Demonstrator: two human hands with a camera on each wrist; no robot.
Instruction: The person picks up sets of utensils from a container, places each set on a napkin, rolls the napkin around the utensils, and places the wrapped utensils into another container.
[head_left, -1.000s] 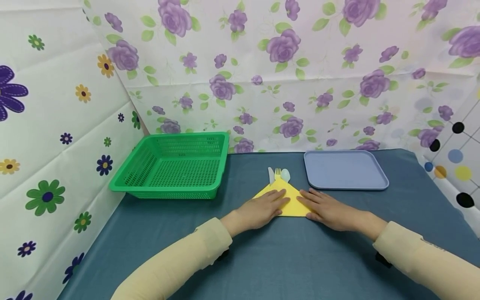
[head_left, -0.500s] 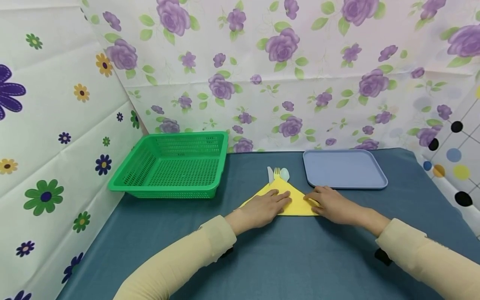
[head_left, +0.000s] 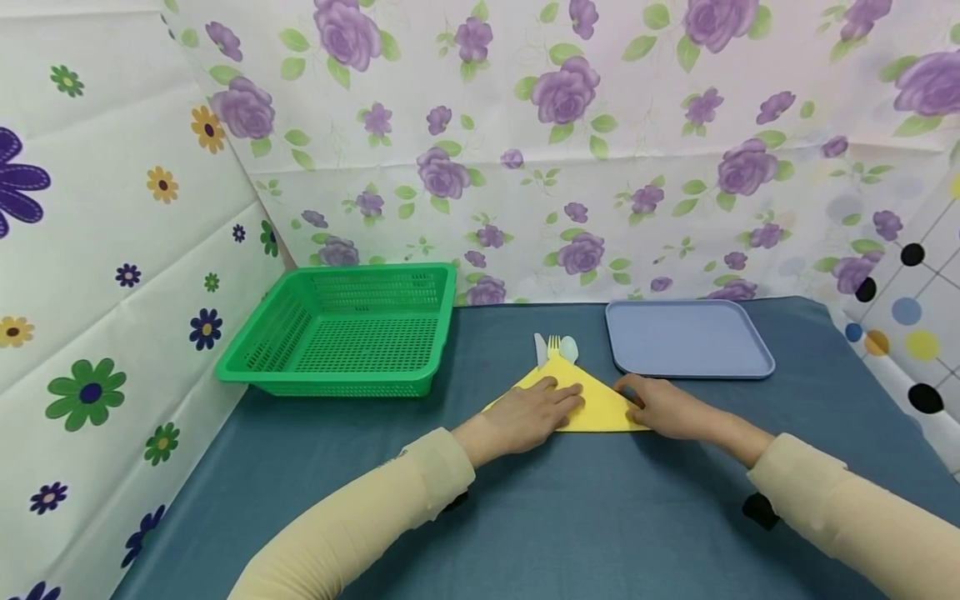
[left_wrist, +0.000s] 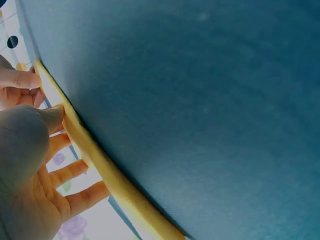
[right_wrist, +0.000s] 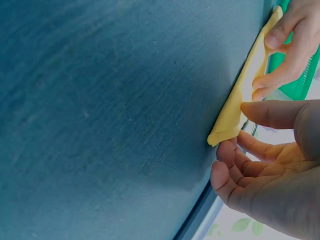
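A yellow napkin (head_left: 596, 410), folded to a triangle, lies on the dark blue cloth. From under its top point stick out a pale plastic knife (head_left: 540, 349), a yellow fork (head_left: 554, 347) and a pale spoon (head_left: 570, 350); their lower parts are covered. With fingers spread, my left hand (head_left: 521, 415) presses the left half of the napkin flat. At the right corner, my right hand (head_left: 663, 408) pinches the napkin's edge; the right wrist view has the thumb (right_wrist: 270, 112) on top and the fingers bent by the edge.
A green perforated basket (head_left: 337, 377) stands at the back left. Toward the back right lies a light blue-grey tray (head_left: 690, 337), just behind my right hand. Flower-printed sheets (head_left: 480, 225) hang behind and at the left.
My right hand has gone from lying flat on the napkin to bent fingers at its right corner, shifting slightly right. My left hand has slid slightly right, still on the napkin.
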